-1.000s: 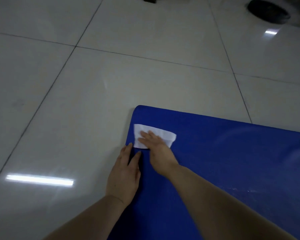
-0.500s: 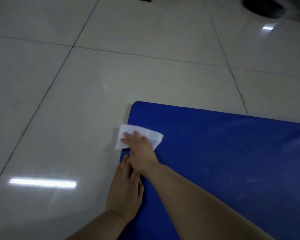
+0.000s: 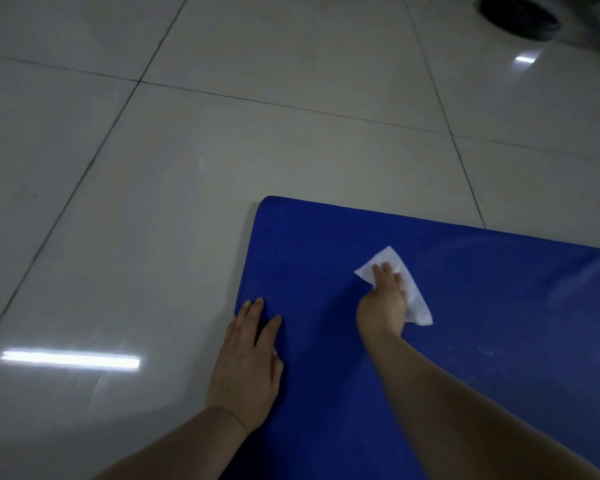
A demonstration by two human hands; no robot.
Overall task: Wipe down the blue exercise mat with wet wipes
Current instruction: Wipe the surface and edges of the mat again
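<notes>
The flat blue foam exercise mat [image 3: 482, 341] lies on the floor, filling the lower right of the view; only its far-left rounded corner and two edges show, the rest running off the right and bottom of the frame. Its surface is a deep, even blue with faint pale smears toward the right. On it, a little in from the corner, sits a thin white wet wipe [image 3: 414, 299], crumpled into a rough triangle and partly hidden under the right hand [image 3: 383, 299]. That hand presses down on the wipe with fingers extended; whether the thumb pinches it is hard to make out. The left hand [image 3: 248, 368] lies flat and spread on the mat's left edge, holding nothing. Around the mat is a glossy pale tiled floor [image 3: 153, 202] with light glare; a dark round object [image 3: 518, 12], cut off at the top right, is unclear.
</notes>
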